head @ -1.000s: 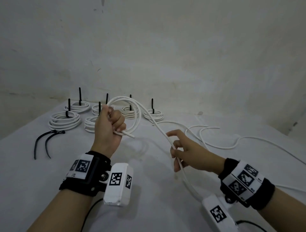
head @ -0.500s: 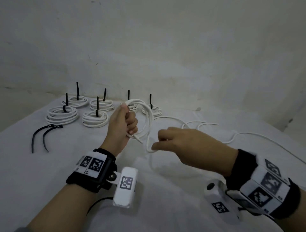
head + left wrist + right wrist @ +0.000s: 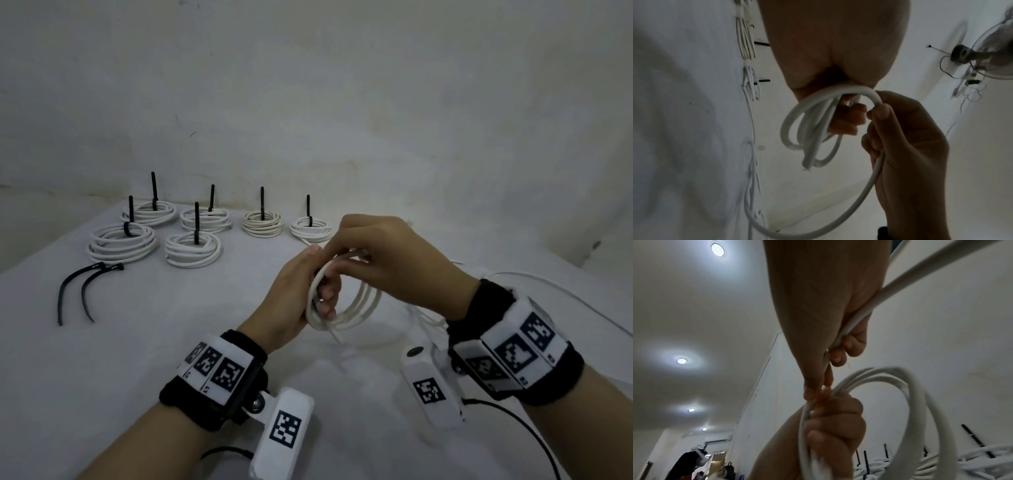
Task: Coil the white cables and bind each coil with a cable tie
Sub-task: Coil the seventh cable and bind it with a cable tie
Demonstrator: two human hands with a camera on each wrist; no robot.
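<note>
Your left hand [image 3: 291, 294] is raised above the table [image 3: 137, 359] near the middle of the scene, thumb side up, its fingers [image 3: 846, 120] curled round a small bundle of loops of the white cable [image 3: 346, 308]. The loops hang down from that fist, and the cut end of the cable pokes out below them toward you. Your right hand [image 3: 387, 263] sits just to the right of the left and slightly above it, knuckles up, wrist bent so that the fingers point left and down onto the top of the bundle. Its thumb and forefinger pinch the cable right where it meets the left fist, and the other fingers are curled round the same strand. From that pinch the free length of the cable runs under your right palm, drops in a wide slack curve and trails off across the table to the right. Both forearms come in from the near edge, angled toward each other.

On the far left of the table lie six bound coils [image 3: 191, 248], each with a black cable tie [image 3: 196, 222] standing upright from it. Two loose cable ties [image 3: 85, 291] lie flat on the near side of those coils, at the left.
</note>
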